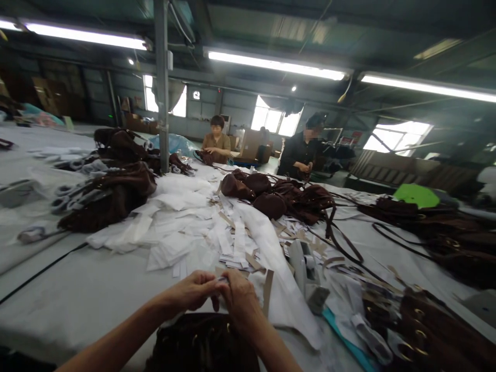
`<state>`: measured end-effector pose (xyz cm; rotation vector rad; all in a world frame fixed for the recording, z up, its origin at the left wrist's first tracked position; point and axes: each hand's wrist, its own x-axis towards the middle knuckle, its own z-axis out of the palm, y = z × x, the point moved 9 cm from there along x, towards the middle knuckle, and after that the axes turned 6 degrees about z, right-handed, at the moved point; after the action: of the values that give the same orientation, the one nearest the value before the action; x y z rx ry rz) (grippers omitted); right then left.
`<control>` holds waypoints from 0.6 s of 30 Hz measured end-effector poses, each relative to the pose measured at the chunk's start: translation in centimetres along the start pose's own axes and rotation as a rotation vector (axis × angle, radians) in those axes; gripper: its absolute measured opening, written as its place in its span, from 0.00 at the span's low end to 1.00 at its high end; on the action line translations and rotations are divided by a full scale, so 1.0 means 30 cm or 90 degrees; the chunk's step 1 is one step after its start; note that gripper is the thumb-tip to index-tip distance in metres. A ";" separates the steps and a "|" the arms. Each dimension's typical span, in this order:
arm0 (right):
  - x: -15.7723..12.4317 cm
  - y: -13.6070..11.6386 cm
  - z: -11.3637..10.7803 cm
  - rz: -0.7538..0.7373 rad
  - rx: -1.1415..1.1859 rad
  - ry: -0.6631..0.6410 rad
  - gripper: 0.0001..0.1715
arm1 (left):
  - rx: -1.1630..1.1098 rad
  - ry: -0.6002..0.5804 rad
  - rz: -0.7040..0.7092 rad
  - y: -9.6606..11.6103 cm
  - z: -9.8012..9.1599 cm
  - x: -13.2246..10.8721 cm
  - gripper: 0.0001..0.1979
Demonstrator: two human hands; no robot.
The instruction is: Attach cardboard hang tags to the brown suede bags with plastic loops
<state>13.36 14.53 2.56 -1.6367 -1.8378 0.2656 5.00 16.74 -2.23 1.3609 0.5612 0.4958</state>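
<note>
Just above a dark brown bag (203,343) with brass-coloured rings, my two hands meet at the table's near edge. My left hand (199,292) is closed, its fingers pinched toward the right. Pressed against it, my right hand (240,294) curls its fingers down. A small pale bit shows between the fingertips, too little of it to name. The bag stands below both wrists, its lower part cut off by the frame. Beyond the hands lie white paper strips (234,243) and a beige strip (267,292).
A grey tape dispenser (308,274) stands right of my hands. Brown bags (271,194) are heaped mid-table, with more bags (116,199) at left and others (437,320) at right. A metal post (163,93) rises behind. Two people work across the table.
</note>
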 end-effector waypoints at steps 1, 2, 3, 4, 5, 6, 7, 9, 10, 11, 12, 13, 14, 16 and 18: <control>-0.007 0.017 0.004 0.032 0.035 0.028 0.27 | -0.037 0.015 -0.007 -0.010 0.002 0.007 0.24; -0.015 0.036 0.008 0.070 0.073 0.064 0.27 | -0.078 0.033 -0.007 -0.021 0.003 0.013 0.23; -0.023 0.054 0.013 0.109 0.108 0.104 0.27 | -0.123 0.056 0.001 -0.030 0.001 0.019 0.21; -0.030 0.069 0.018 0.144 0.138 0.144 0.27 | -0.170 0.079 0.011 -0.040 -0.005 0.024 0.20; -0.037 0.079 0.024 0.172 0.164 0.181 0.28 | -0.217 0.102 0.023 -0.049 -0.013 0.026 0.19; -0.042 0.086 0.031 0.194 0.190 0.214 0.29 | -0.256 0.119 0.038 -0.057 -0.021 0.026 0.19; -0.045 0.092 0.040 0.216 0.217 0.240 0.29 | -0.284 0.128 0.053 -0.062 -0.030 0.024 0.19; -0.049 0.101 0.064 0.253 0.278 0.266 0.30 | -0.296 0.123 0.079 -0.067 -0.043 0.017 0.23; -0.050 0.107 0.077 0.272 0.311 0.272 0.31 | -0.274 0.118 0.092 -0.066 -0.051 0.012 0.24; -0.052 0.114 0.090 0.294 0.342 0.277 0.32 | -0.236 0.113 0.102 -0.064 -0.058 0.007 0.24; -0.056 0.124 0.101 0.318 0.368 0.282 0.33 | -0.186 0.111 0.110 -0.063 -0.065 0.002 0.22; -0.061 0.134 0.109 0.341 0.388 0.288 0.34 | -0.133 0.110 0.114 -0.063 -0.072 -0.002 0.21; -0.065 0.143 0.115 0.361 0.404 0.292 0.36 | -0.083 0.109 0.116 -0.062 -0.077 -0.006 0.19; -0.065 0.153 0.124 0.380 0.423 0.281 0.38 | -0.017 0.103 0.118 -0.061 -0.082 -0.013 0.18; -0.055 0.146 0.127 0.365 0.430 0.248 0.39 | 0.001 0.116 0.121 -0.059 -0.091 -0.019 0.17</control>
<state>14.69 14.87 -3.30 -1.5308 -0.8240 0.6753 2.85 18.22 -4.26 1.3852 0.5834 0.7799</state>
